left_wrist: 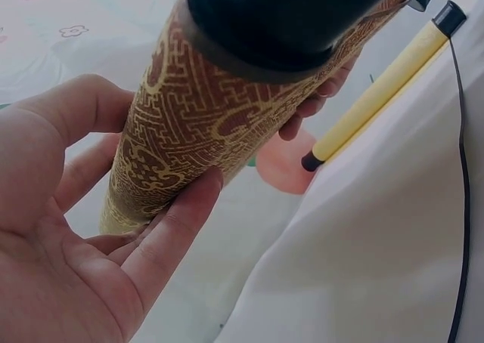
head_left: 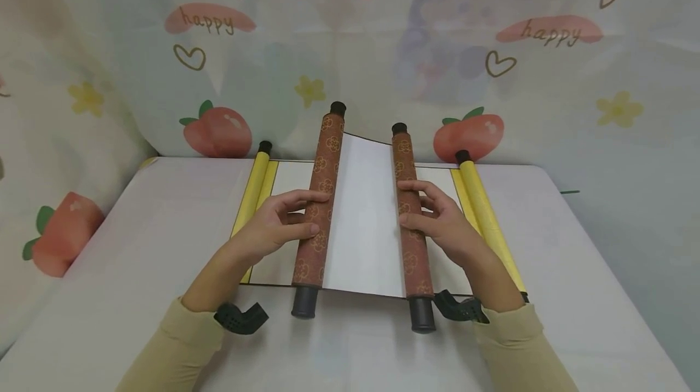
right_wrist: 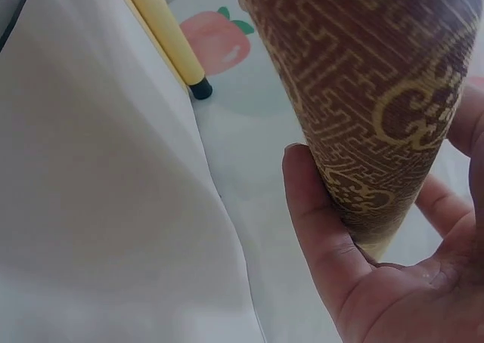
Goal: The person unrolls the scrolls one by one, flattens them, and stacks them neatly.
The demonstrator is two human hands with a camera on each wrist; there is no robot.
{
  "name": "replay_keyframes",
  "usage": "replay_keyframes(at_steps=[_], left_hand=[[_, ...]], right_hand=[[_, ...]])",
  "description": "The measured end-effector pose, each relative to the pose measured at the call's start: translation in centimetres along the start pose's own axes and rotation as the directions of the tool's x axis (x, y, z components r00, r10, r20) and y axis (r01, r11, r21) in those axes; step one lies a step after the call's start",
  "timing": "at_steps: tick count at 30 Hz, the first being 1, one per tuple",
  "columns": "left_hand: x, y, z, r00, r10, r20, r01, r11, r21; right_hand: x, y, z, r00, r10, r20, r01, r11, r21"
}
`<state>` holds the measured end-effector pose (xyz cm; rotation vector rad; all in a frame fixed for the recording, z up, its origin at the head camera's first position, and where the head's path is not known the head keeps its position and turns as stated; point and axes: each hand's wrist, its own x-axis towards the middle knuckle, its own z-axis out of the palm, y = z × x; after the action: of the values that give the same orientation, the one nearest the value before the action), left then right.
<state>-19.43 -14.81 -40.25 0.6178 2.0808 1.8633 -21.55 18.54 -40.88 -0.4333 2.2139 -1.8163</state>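
Head view: two hands [head_left: 276,222] grip two brown rollers [head_left: 326,158], one each; two yellow rollers [head_left: 488,216] farther out.

I see room above white sheet [head_left: 365,216]; left brown roller [head_left: 321,213] and right brown roller [head_left: 409,203] wall its sides. Tabletop [head_left: 355,358] passable on sheet's near side.

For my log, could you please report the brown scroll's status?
Left hand: left brown roll gripped. Right hand: right brown roll gripped. White sheet open between them. Nothing visibly blocking.
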Motion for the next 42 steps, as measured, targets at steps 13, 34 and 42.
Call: replay_keyframes(at_steps=[13,34,42], left_hand=[[0.0,-0.2,-0.2,1.0,-0.019,-0.011,0.019,1.0,0.004],[0.1,-0.2,-0.5,1.0,-0.023,-0.02,0.023,1.0,0.0],[-0.1,0.0,-0.5,0.999,-0.033,-0.028,0.033,0.999,-0.011]], right_hand=[[-0.1,-0.1,-0.3,1.0,0.002,-0.018,-0.002,1.0,-0.018],[-0.3,-0.3,-0.9,1.0,-0.01,-0.023,0.01,1.0,0.01],[-0.3,-0.4,-1.1,0.999,0.015,-0.036,-0.014,1.0,0.011]])
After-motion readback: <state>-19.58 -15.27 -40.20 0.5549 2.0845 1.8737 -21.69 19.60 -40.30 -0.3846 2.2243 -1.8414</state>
